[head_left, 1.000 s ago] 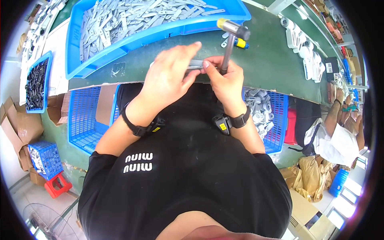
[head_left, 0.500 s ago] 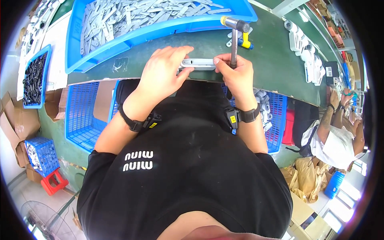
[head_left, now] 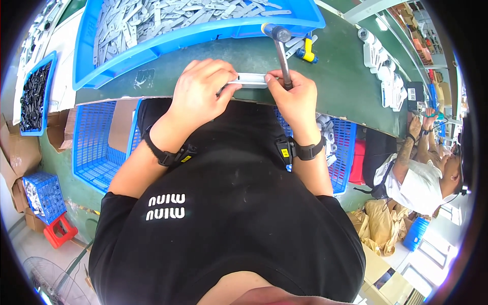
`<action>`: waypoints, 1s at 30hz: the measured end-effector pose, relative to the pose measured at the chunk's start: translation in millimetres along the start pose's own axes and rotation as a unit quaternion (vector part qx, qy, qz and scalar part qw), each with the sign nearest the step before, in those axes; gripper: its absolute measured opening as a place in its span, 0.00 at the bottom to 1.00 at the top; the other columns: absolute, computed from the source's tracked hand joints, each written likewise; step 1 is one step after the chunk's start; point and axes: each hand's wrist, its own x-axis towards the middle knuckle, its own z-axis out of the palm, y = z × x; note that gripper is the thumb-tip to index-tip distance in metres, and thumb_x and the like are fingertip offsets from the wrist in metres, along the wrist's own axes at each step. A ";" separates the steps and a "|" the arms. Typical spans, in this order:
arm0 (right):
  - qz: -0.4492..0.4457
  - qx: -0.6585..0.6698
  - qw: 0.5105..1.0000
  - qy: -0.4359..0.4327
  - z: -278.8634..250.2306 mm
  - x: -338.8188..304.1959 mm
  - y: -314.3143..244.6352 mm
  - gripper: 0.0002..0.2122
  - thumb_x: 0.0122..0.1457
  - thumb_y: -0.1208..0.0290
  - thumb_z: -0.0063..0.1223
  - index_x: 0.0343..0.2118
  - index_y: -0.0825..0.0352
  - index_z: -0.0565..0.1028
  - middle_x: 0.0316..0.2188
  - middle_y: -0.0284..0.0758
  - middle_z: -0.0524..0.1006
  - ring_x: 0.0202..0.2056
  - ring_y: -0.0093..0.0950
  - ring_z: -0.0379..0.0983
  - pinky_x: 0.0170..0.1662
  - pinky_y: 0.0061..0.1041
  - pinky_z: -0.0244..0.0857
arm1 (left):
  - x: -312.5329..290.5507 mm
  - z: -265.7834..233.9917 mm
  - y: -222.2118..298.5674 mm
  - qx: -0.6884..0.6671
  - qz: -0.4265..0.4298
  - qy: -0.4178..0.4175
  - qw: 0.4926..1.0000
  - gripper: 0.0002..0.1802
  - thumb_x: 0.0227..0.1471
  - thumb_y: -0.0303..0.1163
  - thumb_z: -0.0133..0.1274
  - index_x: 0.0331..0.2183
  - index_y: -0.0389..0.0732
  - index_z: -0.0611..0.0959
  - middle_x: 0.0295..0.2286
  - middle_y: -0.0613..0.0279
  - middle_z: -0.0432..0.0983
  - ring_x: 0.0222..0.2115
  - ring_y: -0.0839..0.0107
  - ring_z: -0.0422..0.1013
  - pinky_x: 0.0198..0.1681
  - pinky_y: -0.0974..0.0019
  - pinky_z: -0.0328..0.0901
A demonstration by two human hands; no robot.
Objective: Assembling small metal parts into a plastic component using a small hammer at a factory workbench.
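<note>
Between my two hands lies a long, pale grey plastic piece [head_left: 252, 80], held level just above the near edge of the green table. My left hand [head_left: 204, 86] pinches its left end with thumb and fingers. The thumb and forefinger of my right hand [head_left: 294, 94] grip its other end. That same right hand also keeps a hammer [head_left: 282, 56] in its curled fingers, head up and tilted away from me. The hammer has a dark face and a yellowish one. What the left fingertips press on is partly hidden.
A blue bin [head_left: 147, 53] full of flat grey strips stands beyond my hands. A yellow and blue tool [head_left: 307, 53] lies right of the hammer. White parts [head_left: 378, 66] line the right side. Black pieces fill a small tray [head_left: 50, 76] at left. A co-worker [head_left: 417, 175] sits right.
The grey piece has turned about its length, so its slotted face no longer shows as before. The hammer's head leans further left. The whole view has shifted slightly.
</note>
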 end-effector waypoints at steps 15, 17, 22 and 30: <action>-0.095 -0.021 0.995 -0.009 5.0 -0.9 20.2 0.09 0.64 0.69 0.65 0.42 0.67 0.88 0.17 0.36 0.75 0.20 0.21 0.67 0.27 0.28 0.62 | 10.2 -3.4 18.1 0.097 0.024 -0.062 0.993 0.07 0.52 0.28 0.68 0.35 0.38 0.88 0.39 0.59 0.85 0.37 0.56 0.81 0.44 0.54 0.75; -0.111 -0.017 0.994 -0.002 5.7 -1.0 20.3 0.09 0.64 0.69 0.65 0.43 0.66 0.88 0.17 0.36 0.75 0.20 0.21 0.67 0.27 0.28 0.62 | 7.2 5.1 17.7 0.086 0.029 -0.054 0.994 0.09 0.52 0.28 0.68 0.36 0.38 0.88 0.40 0.58 0.85 0.39 0.56 0.81 0.46 0.53 0.75; -0.085 -0.013 0.996 -0.020 5.2 1.1 21.3 0.09 0.64 0.69 0.65 0.42 0.67 0.88 0.18 0.36 0.76 0.20 0.21 0.68 0.28 0.27 0.64 | 6.4 11.4 20.3 0.097 0.028 -0.045 0.994 0.12 0.53 0.30 0.67 0.40 0.38 0.89 0.42 0.58 0.86 0.43 0.55 0.82 0.50 0.54 0.77; -0.042 0.042 0.998 -0.036 -5.8 0.6 27.3 0.12 0.65 0.68 0.66 0.48 0.67 0.86 0.23 0.27 0.77 0.25 0.15 0.67 0.29 0.22 0.62 | 10.7 17.8 17.2 0.064 0.018 -0.061 0.996 0.05 0.52 0.27 0.65 0.33 0.37 0.88 0.35 0.61 0.84 0.35 0.55 0.81 0.39 0.55 0.76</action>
